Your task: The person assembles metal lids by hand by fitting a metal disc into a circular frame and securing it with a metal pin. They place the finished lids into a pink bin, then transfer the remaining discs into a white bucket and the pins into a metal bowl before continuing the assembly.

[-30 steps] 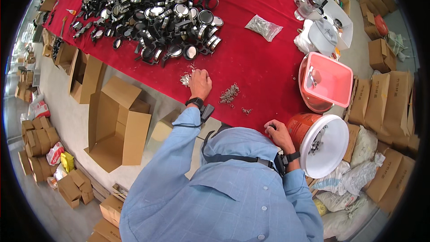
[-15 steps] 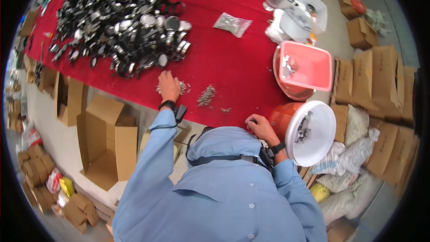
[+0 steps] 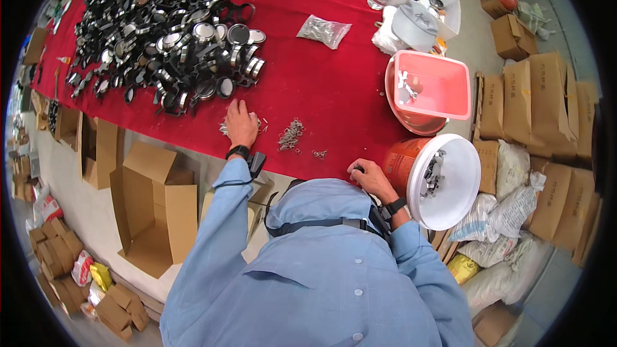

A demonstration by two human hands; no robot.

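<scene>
Pins (image 3: 223, 128) lie either side of the left hand (image 3: 242, 126), palm down; can't tell if it's pinching any. Sideways sweep could push them into the metal fittings (image 3: 291, 135) nearby, mixing parts. Right hand (image 3: 374, 180) is curled round a small dark piece (image 3: 359, 169) by the red table's (image 3: 347, 90) edge; loose grip could drop it.

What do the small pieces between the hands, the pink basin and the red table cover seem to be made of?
Small pieces: probably metal, grey and slightly shiny. Pink basin: likely smooth plastic, given its evenly coloured walls and rounded rim. Red table cover: apparently matt fabric, showing faint creases.
</scene>
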